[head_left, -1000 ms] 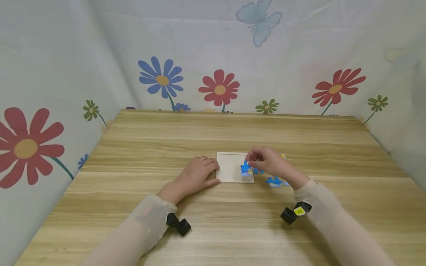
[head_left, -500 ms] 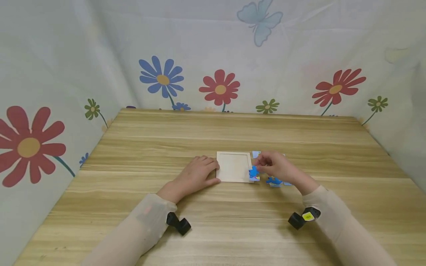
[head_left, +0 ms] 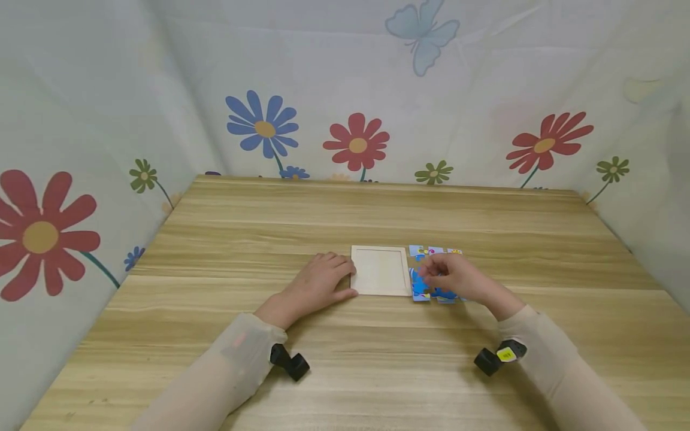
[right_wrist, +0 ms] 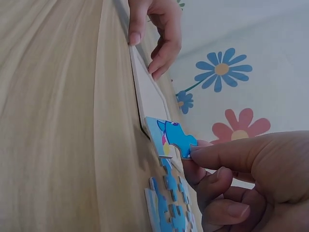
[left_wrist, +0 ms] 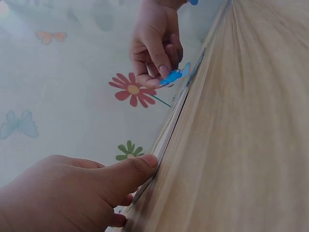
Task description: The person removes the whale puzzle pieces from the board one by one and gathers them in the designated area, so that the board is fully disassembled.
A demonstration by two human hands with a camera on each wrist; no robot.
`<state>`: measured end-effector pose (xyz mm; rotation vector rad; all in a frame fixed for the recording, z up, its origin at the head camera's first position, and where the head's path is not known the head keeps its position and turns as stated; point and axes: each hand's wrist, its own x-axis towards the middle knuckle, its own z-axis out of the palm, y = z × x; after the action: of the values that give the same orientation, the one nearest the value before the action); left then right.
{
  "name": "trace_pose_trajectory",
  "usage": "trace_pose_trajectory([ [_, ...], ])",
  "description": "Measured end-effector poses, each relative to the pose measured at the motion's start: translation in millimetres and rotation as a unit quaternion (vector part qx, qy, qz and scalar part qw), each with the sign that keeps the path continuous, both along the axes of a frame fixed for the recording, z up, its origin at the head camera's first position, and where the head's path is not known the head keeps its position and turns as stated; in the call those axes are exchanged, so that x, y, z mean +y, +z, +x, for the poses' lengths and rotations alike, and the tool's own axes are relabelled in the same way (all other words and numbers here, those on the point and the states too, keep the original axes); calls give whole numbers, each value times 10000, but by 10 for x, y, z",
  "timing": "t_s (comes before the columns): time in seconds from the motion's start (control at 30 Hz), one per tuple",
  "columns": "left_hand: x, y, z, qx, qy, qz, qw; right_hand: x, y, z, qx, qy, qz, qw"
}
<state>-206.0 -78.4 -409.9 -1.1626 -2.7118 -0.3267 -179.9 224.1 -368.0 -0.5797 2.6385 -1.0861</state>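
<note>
A shallow wooden puzzle frame [head_left: 380, 270] lies on the table. My left hand [head_left: 315, 284] holds its left side, the thumb at the near corner and the fingers along the edge. Just right of the frame, my right hand [head_left: 455, 275] pinches a blue jigsaw piece [right_wrist: 176, 137] between thumb and forefinger. In the right wrist view that piece is tilted beside the frame's end, with pink and yellow marks on it. More jigsaw pieces [right_wrist: 166, 208] lie flat below it; in the head view my right hand partly covers these.
Several pieces [head_left: 435, 249] show along the far side of the right hand. Black wrist cameras [head_left: 291, 363] sit on both sleeves. A wood-grain table [head_left: 377, 359] spreads around, backed by a white curtain [head_left: 458, 108] with printed flowers.
My right hand has moved right with the pinched piece, from over the frame to beside it among the other pieces. The frame's inside now shows fully. My left hand has stayed put.
</note>
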Motion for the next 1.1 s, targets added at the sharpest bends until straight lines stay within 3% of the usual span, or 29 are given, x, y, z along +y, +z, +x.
trace_pose_trajectory([
  [0.27, 0, 6, 0, -19, -1, 4, 10000, 31, -54, -16, -83, -87, 23, 9999],
  [0.7, 6, 19, 3, 132, -77, 89, 9998, 23, -152, -30, 273, -105, 346, 9990],
  [1.1, 16, 35, 1, -143, -3, 54, 9999, 4, -149, -19, 199, -192, 224, 9994],
])
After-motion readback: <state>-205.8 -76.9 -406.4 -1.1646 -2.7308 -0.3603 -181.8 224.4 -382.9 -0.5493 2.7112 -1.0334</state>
